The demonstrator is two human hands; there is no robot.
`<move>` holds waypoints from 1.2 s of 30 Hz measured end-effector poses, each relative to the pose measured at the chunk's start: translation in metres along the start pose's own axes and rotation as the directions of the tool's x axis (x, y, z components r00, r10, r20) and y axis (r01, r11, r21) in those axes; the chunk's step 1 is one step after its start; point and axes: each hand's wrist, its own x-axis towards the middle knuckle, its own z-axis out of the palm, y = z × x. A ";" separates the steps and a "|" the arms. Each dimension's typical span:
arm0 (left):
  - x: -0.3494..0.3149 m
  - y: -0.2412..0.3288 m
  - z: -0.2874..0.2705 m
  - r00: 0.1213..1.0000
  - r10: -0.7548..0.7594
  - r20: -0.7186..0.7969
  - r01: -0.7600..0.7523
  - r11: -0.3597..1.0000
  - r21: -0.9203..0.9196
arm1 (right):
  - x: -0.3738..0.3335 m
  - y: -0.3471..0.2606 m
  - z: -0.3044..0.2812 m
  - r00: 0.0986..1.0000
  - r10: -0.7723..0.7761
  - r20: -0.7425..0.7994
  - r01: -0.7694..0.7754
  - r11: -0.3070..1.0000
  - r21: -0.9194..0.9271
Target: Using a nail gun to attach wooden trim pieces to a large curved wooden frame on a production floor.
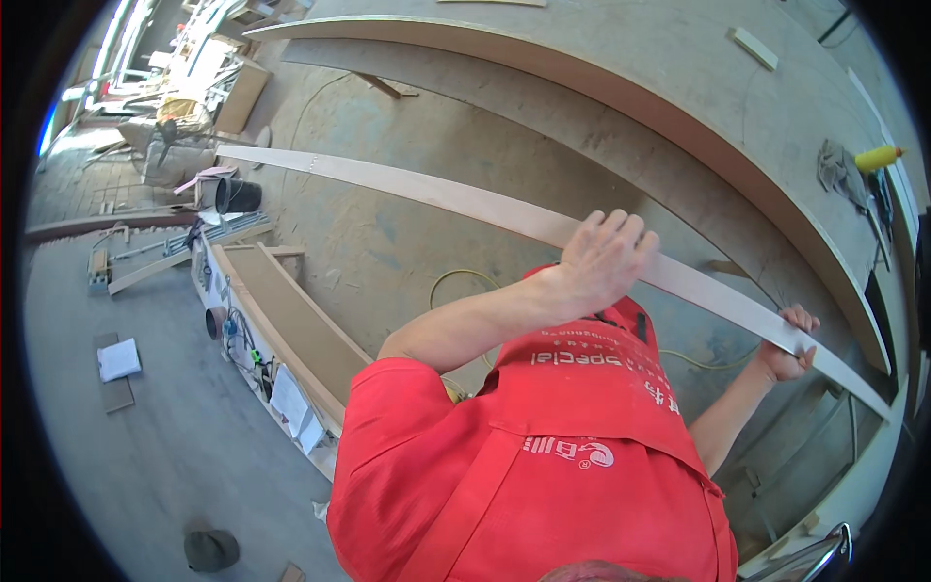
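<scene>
A long, thin, pale wooden strip [436, 194] runs from the far left across to the lower right, held above the dusty floor. My left hand [603, 258] grips it from above near its middle, fingers curled over the far edge. Closer to its right end, my right hand [790, 345] is closed around the strip. Both forearms reach out from my red shirt [543, 466].
A large curved wooden panel [679, 107] lies beyond the strip, with a small wood block [754, 47], a rag [838, 170] and a yellow bottle [876, 156] near it. A yellow hose [465, 277] lies on the floor. At the left are a black bucket [238, 195] and a long wooden box [291, 325].
</scene>
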 end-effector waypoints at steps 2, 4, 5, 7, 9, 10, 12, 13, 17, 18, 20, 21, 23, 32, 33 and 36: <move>-0.005 -0.013 0.016 1.000 0.014 0.000 -0.014 0.999 -0.032 | -0.006 0.006 -0.013 0.977 -0.095 -0.189 0.075 0.991 -0.108; -0.009 -0.027 0.029 1.000 0.006 0.012 -0.006 0.999 -0.034 | -0.011 0.006 -0.027 0.948 -0.156 -0.276 0.108 0.978 -0.180; -0.010 -0.033 0.035 1.000 -0.001 0.021 0.001 1.000 -0.030 | -0.011 0.003 -0.035 0.930 -0.158 -0.331 0.109 0.981 -0.161; -0.012 -0.042 0.045 1.000 -0.003 0.027 0.004 0.999 -0.040 | -0.011 0.002 -0.048 0.884 -0.153 -0.442 0.112 0.987 -0.118; -0.016 -0.051 0.053 1.000 -0.006 0.031 0.007 0.999 -0.037 | -0.015 0.010 -0.052 0.860 -0.169 -0.482 0.113 0.983 -0.144; -0.017 -0.056 0.057 0.999 -0.005 0.036 0.007 0.999 -0.044 | -0.016 0.016 -0.052 0.838 -0.182 -0.514 0.113 0.980 -0.163; -0.012 -0.059 0.070 1.000 -0.002 0.020 0.003 0.999 -0.050 | -0.016 0.020 -0.049 0.815 -0.217 -0.537 0.129 0.972 -0.197; -0.006 -0.053 0.081 1.000 0.016 0.005 -0.016 0.998 -0.068 | -0.015 0.014 -0.047 0.796 -0.217 -0.565 0.165 0.976 -0.143; 0.007 -0.051 0.166 0.998 0.063 0.003 -0.063 0.991 -0.119 | 0.009 0.015 -0.111 0.814 -0.194 -0.547 0.046 0.961 -0.272; -0.001 -0.043 0.217 0.999 0.045 -0.012 -0.046 0.987 -0.152 | 0.005 0.004 -0.166 0.829 -0.175 -0.531 0.035 0.964 -0.262; -0.021 -0.029 0.301 0.997 -0.066 0.047 0.072 0.988 -0.134 | 0.025 0.007 -0.227 0.799 -0.079 -0.596 0.087 0.996 -0.016; -0.023 -0.026 0.342 0.992 -0.117 0.048 0.122 0.983 -0.134 | 0.036 0.008 -0.265 0.830 -0.039 -0.556 0.082 0.995 0.053; -0.027 -0.025 0.358 0.991 -0.111 0.080 0.120 0.986 -0.118 | 0.029 0.005 -0.255 0.729 -0.059 -0.682 0.085 0.996 0.005; 0.021 0.013 0.335 0.991 -0.093 0.100 0.112 0.972 -0.206 | 0.040 -0.031 -0.242 0.739 -0.086 -0.668 0.140 0.990 0.027; 0.026 0.014 0.334 0.991 -0.084 0.105 0.105 0.972 -0.210 | 0.042 -0.035 -0.244 0.758 -0.084 -0.646 0.140 0.990 0.036; 0.030 0.009 0.326 0.995 -0.065 0.082 0.081 0.975 -0.208 | 0.045 -0.037 -0.230 0.783 -0.070 -0.618 0.133 0.989 0.057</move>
